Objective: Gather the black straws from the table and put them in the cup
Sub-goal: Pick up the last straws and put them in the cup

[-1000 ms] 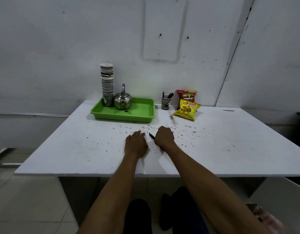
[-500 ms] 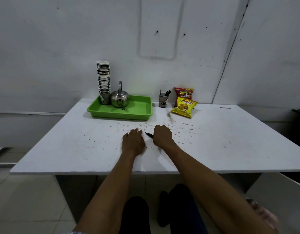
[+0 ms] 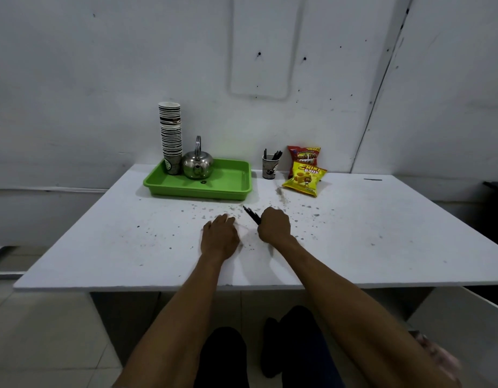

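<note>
The right hand (image 3: 274,228) is curling into a fist around a small bundle of black straws (image 3: 252,214), whose tips are poking out toward 11 o'clock above the white counter (image 3: 382,233). The left hand (image 3: 219,238) is lying palm down just beside it at 9 o'clock, fingers loosely bent and gripping nothing visible. The cup (image 3: 269,166) is standing upright at 12 o'clock, well apart, already holding a few straws, between a green tray (image 3: 228,186) and two snack bags (image 3: 305,177).
</note>
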A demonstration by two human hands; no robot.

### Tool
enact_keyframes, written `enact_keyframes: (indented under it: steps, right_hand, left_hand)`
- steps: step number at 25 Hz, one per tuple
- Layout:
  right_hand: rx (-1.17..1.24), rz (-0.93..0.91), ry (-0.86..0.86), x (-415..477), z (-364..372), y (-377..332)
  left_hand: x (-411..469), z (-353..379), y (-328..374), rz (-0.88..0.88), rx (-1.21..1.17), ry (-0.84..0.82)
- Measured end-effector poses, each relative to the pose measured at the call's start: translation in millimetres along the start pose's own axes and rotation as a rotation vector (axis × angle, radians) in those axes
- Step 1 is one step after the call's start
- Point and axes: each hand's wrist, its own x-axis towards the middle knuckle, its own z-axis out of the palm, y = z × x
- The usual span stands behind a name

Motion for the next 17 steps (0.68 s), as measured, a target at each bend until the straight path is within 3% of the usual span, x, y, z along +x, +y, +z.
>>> enact_keyframes:
  steps: [3, 6, 10, 17]
  right_hand:
    - [0.403, 0.043, 0.074, 18, -5, 15]
    - [0.777, 0.025, 0.252, 12, 4, 27]
    - [0.765, 0.0, 0.357, 1, 31, 45]
    - [0.667, -0.215, 0.409, 5, 35, 51]
  left_hand:
    - [3, -2, -1, -0.001, -0.111, 0.056]
    - [10, -7, 1, -0.095, -0.248, 0.102]
    - [18, 2, 9, -0.1, -0.234, 0.128]
    - [40, 15, 34, -0.053, -0.443, 0.134]
